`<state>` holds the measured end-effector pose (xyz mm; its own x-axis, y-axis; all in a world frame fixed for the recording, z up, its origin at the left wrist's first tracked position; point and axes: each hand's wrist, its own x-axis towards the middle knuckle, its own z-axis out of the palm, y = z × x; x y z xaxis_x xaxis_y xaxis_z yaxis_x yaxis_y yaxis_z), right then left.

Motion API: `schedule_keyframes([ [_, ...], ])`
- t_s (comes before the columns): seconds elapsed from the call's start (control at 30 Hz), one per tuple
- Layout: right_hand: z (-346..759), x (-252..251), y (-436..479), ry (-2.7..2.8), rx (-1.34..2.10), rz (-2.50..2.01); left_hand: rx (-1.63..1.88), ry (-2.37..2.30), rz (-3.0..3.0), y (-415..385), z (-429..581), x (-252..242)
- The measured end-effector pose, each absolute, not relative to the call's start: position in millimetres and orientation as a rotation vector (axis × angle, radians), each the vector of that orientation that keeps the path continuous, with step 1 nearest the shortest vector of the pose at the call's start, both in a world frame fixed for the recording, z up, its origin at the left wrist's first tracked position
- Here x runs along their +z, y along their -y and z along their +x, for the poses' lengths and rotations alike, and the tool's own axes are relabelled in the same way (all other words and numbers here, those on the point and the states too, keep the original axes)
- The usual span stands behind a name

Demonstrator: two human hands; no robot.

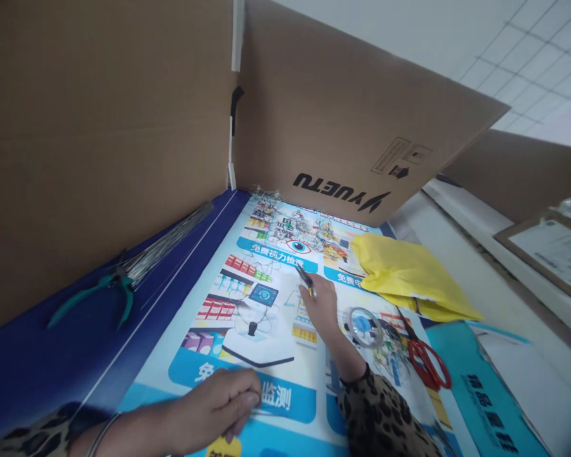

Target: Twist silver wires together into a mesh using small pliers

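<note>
The left hand (231,397) lies curled over the printed sheet (314,438); whether it grips anything cannot be determined. The right hand (322,304) grips a small metal tool (306,278) over the sheet, tip forward, presumably for precision. Beyond, loose wires (171,246) lie beside the left cardboard panel (105,114), apparently clear of the working area.

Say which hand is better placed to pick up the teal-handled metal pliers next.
Probably the left hand: it is nearer the teal-handled metal pliers and shows no tool, while the right hand holds a slim dark tool.
</note>
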<state>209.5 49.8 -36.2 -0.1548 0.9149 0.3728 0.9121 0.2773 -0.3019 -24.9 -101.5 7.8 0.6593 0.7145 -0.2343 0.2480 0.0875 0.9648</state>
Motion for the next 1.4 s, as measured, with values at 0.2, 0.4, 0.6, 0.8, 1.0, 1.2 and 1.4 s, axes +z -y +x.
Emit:
schedule_keyframes([
  [0.2,204.8,-34.1,-42.4,2.216,0.019,-1.554,0.386,-0.836,1.539,99.4,-25.1,15.5],
  [0.4,199.0,-31.5,-42.6,2.283,-0.008,-1.597,0.378,-0.844,1.552,101.0,-26.2,14.1],
  [0.6,198.1,-27.2,-42.4,2.225,-0.077,-1.705,0.45,-0.831,1.624,104.0,-26.9,6.4],
  [0.8,201.0,-27.2,-42.0,2.175,-0.124,-1.672,0.518,-0.792,1.66,105.6,-26.4,1.1],
  [1.0,204.8,-29.6,-43.2,2.095,-0.173,-1.427,0.717,-0.833,1.384,109.9,-25.7,11.9],
  [1.2,200.0,-34.4,-38.1,2.046,-0.156,-1.089,0.961,-0.727,1.253,71.9,-23.9,54.1],
  [1.4,190.2,-30.9,-23.8,2.101,-0.16,-0.945,1.169,-0.737,0.951,-14.1,-14.3,62.6],
])
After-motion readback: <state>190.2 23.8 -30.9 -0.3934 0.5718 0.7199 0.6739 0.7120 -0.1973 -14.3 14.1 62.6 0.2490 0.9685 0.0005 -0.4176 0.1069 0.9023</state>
